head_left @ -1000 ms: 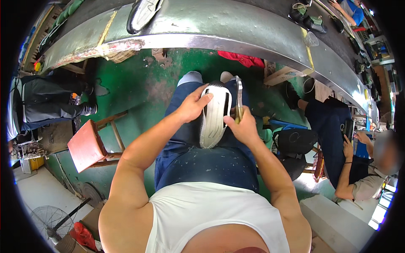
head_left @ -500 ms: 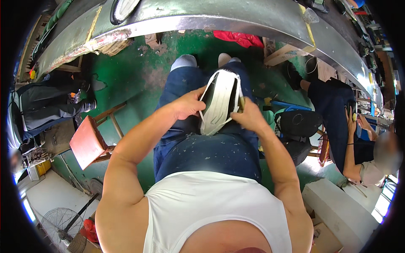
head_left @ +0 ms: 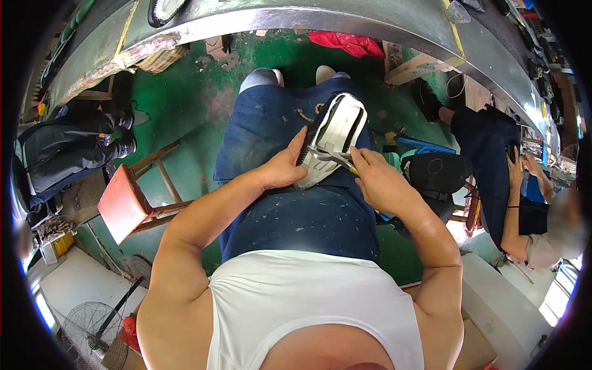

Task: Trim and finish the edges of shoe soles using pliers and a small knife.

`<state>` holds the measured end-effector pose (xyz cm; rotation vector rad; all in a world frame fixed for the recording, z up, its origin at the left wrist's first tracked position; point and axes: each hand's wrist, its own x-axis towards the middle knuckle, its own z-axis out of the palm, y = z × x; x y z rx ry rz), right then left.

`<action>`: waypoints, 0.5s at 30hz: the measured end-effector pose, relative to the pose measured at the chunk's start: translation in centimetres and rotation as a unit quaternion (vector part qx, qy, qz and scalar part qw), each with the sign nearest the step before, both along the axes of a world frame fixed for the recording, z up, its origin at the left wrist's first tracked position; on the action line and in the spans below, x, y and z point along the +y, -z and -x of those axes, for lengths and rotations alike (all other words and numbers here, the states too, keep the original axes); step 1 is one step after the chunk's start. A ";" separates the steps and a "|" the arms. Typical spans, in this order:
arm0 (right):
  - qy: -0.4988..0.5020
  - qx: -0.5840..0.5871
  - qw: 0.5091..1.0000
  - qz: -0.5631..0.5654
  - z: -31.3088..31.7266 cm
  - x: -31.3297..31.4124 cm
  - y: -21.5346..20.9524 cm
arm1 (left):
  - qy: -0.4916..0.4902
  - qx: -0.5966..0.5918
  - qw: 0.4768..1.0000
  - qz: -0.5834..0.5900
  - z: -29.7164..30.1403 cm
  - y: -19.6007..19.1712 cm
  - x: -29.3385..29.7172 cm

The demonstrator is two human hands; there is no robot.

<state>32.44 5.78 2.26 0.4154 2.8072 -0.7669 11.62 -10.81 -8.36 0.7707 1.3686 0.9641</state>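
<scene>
Across my lap lies an unfinished shoe [head_left: 338,132], bottom side up, with a pale underside, a white turned-over edge and a dark outer wall. My left hand [head_left: 287,164] is closed on the shoe's left side near its closer end, thumb over the rim. In my right hand [head_left: 377,177] is a pair of pliers [head_left: 332,156] with a yellowish handle. Their metal jaws rest over the shoe's underside near my left thumb; whether they grip the material is too small to tell. A dark blue apron [head_left: 259,135] covers my legs beneath the shoe.
A metal-topped workbench [head_left: 271,21] curves across the front, with a red cloth [head_left: 346,44] on the floor below. A stool [head_left: 126,203] stands left. Close by my right is a black padded seat [head_left: 436,172]. A person [head_left: 487,148] sits at the right, another [head_left: 80,148] at the left.
The shoe has tilted, its far end swinging right. My right hand has turned, bringing the pliers' jaws over the shoe's underside. My left hand has shifted along the left side.
</scene>
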 end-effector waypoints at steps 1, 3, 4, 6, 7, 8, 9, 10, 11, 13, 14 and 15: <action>-0.017 -0.036 0.998 -0.052 0.7 0.0 -0.5 | -0.016 -0.028 0.999 -0.018 -0.1 0.6 -0.2; -0.040 -0.135 0.989 -0.038 2.7 0.2 -2.0 | -0.113 -0.180 0.977 0.006 -0.3 0.0 0.3; -0.063 -0.233 0.970 -0.024 3.3 0.3 -2.3 | -0.208 -0.327 0.922 0.028 -0.6 -0.5 0.8; -0.032 -0.178 0.983 -0.001 2.3 -0.3 0.3 | -0.246 -0.244 0.937 0.053 -1.8 -1.1 2.0; -0.006 -0.118 0.993 0.023 1.8 -0.7 2.0 | -0.250 -0.138 0.956 0.065 -1.8 -0.2 2.3; -0.010 -0.120 0.992 0.020 1.4 -1.3 3.1 | -0.251 -0.034 0.965 0.075 -1.9 1.2 2.6; 0.025 -0.069 0.997 0.040 1.0 -2.1 3.8 | -0.270 0.055 0.960 0.045 -1.8 2.1 3.0; 0.059 -0.017 0.996 0.060 0.6 -2.4 4.2 | -0.275 0.053 0.959 0.044 -1.9 2.9 2.6; 0.052 -0.042 0.995 0.080 0.8 -1.9 2.9 | -0.231 0.140 0.962 0.041 -1.5 2.1 2.6; 0.036 -0.015 0.998 0.048 -0.1 -0.3 2.5 | -0.205 0.243 0.948 0.012 -1.5 1.4 2.8; 0.026 0.012 0.999 0.018 -0.1 0.1 2.3 | -0.205 0.245 0.948 0.009 -1.6 1.4 2.7; 0.039 0.035 0.999 -0.010 0.1 0.2 2.1 | -0.199 0.264 0.943 -0.022 -1.7 1.6 2.5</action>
